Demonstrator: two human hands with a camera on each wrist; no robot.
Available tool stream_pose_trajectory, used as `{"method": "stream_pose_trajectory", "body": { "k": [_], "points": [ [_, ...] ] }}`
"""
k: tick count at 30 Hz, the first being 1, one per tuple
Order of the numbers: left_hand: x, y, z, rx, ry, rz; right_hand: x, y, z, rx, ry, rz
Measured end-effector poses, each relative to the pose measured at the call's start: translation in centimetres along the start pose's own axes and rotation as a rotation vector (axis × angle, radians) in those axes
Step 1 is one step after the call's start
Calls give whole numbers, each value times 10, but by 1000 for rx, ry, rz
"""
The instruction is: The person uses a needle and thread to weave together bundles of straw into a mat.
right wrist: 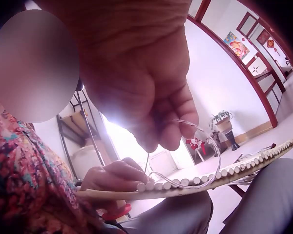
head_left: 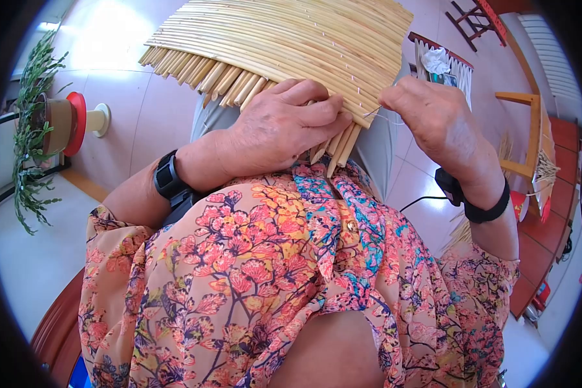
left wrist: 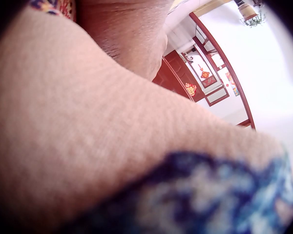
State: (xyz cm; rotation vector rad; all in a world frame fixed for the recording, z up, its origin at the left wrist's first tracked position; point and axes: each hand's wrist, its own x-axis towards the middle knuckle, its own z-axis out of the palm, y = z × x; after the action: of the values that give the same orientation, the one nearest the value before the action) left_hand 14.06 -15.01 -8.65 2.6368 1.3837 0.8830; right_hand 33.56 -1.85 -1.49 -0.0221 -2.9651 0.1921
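A mat of pale reed stalks point(head_left: 284, 39), stitched across with white thread, lies over the person's lap. At its near edge the left hand point(head_left: 284, 123) grips the last stalks, its fingers bent over them, with cut stalk ends point(head_left: 343, 147) poking out below. By the mat's right corner the right hand point(head_left: 433, 116) pinches a thin needle point(right wrist: 147, 162), which points down at the edge stalks. White thread point(right wrist: 218, 158) loops from the right hand's fingers down to the row of round stalk ends. Only skin and blurred patterned cloth fill most of the left wrist view.
To the left stands a potted plant point(head_left: 35, 129) beside a red and cream stand point(head_left: 77, 123). A rack with white tissue point(head_left: 436, 61) is beyond the right knee. A wooden chair frame point(head_left: 530, 136) stands at the right, with loose straw near it. A dark cable point(head_left: 420, 202) runs from the right wristband.
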Motion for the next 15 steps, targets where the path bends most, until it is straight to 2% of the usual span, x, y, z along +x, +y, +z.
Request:
{"method": "stream_pose_trajectory", "body": {
  "k": [15],
  "points": [
    [-4,-4,2,6,32,61,6,-5,0,-56,43,-104]
  ]
}}
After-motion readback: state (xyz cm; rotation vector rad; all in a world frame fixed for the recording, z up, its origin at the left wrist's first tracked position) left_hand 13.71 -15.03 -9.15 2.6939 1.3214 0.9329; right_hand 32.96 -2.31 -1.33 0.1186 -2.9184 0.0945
